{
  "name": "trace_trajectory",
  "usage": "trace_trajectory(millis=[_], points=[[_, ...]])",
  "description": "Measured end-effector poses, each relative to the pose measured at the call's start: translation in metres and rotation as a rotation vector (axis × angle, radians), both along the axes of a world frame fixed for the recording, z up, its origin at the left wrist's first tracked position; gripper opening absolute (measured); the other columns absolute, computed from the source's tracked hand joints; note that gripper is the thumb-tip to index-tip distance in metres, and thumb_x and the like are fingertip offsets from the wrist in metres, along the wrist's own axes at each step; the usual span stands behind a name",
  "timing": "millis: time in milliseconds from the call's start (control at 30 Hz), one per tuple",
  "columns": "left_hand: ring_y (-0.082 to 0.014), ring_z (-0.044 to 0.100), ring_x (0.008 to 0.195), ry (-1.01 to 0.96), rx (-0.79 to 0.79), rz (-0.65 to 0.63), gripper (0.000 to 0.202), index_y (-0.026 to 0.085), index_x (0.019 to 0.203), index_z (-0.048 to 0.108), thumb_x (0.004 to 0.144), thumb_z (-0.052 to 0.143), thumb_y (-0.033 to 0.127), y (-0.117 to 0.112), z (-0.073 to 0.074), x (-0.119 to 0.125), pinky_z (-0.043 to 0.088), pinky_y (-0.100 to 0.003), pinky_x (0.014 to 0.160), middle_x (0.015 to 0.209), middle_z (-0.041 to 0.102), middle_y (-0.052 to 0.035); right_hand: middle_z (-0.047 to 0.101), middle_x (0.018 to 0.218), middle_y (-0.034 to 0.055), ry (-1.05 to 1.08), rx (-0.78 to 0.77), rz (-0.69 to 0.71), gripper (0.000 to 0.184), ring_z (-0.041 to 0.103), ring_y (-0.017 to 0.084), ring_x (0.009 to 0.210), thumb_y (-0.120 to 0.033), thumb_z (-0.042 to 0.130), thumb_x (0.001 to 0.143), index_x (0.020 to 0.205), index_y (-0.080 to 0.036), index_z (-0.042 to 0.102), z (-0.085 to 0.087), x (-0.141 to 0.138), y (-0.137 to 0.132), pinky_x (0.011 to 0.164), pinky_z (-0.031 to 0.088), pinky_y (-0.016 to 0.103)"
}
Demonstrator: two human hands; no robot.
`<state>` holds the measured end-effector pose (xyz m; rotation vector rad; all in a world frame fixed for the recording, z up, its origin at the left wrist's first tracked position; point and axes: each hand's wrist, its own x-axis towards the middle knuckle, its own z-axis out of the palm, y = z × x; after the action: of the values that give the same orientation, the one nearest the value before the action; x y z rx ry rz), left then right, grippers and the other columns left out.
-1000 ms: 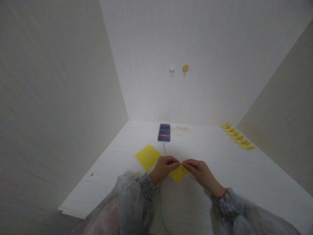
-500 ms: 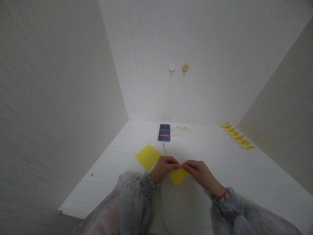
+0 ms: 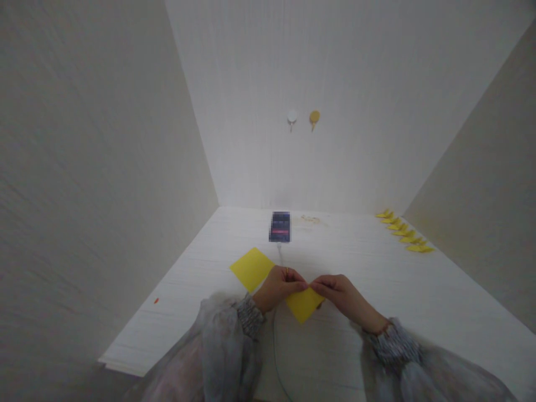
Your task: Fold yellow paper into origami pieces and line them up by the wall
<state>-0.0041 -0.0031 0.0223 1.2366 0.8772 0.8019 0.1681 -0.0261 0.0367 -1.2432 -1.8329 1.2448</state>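
A small piece of yellow paper point(image 3: 303, 306) is pinched at its upper edge by both hands, its lower corner pointing toward me. My left hand point(image 3: 280, 287) closes on it from the left, thumb and fingertips together, with a ring on one finger. From the right, my right hand point(image 3: 339, 290) grips the same edge, its fingertips almost meeting the left ones. The fingers hide the paper's top part, so I cannot tell how it is folded there. A flat yellow paper square point(image 3: 252, 269) lies on the table just beyond my left hand.
A phone point(image 3: 280, 227) lies near the back wall, its cable point(image 3: 275, 346) running under my hands toward me. Several folded yellow paper pieces point(image 3: 402, 231) form a row at the right. A small red scrap point(image 3: 156, 300) lies at the left of the white table point(image 3: 201, 262).
The held yellow paper has dropped slightly toward me and shows a little more of its face. Both hands keep their pinch in nearly the same place. The view has shifted slightly.
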Motion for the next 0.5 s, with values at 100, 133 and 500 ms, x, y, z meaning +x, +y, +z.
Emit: trace_trajectory(millis=[100, 133, 500], points=[[-0.0086, 0.049, 0.049, 0.033, 0.000, 0.002, 0.025, 0.010, 0.063, 0.061, 0.053, 0.068, 0.032, 0.0004, 0.0016, -0.0014, 0.036, -0.021, 0.048, 0.055, 0.059, -0.0019, 0.062, 0.058, 0.0035, 0.071, -0.088, 0.012, 0.035, 0.059, 0.014, 0.052, -0.042, 0.046, 0.075, 0.072, -0.011, 0.061, -0.0002, -0.0008, -0.0007, 0.050, 0.045, 0.024], [-0.0084, 0.049, 0.048, 0.043, 0.002, 0.002, 0.025, 0.010, 0.062, 0.061, 0.053, 0.068, 0.032, 0.0006, 0.0017, -0.0015, 0.036, -0.020, 0.048, 0.055, 0.059, -0.0017, 0.062, 0.058, 0.0036, 0.073, -0.089, 0.012, 0.035, 0.059, 0.014, 0.052, -0.042, 0.046, 0.075, 0.072, -0.011, 0.061, -0.0005, -0.0009, -0.0008, 0.050, 0.045, 0.024], [-0.0087, 0.048, 0.050, 0.070, -0.027, -0.066, 0.030, 0.011, 0.064, 0.061, 0.051, 0.069, 0.035, 0.0022, -0.0047, 0.0004, 0.035, -0.022, 0.050, 0.057, 0.059, -0.0016, 0.061, 0.056, 0.0018, -0.098, 0.078, -0.015, 0.028, 0.058, 0.013, 0.051, -0.037, 0.048, 0.075, 0.066, -0.015, 0.063, -0.0037, -0.0009, 0.0001, 0.046, 0.044, 0.021]])
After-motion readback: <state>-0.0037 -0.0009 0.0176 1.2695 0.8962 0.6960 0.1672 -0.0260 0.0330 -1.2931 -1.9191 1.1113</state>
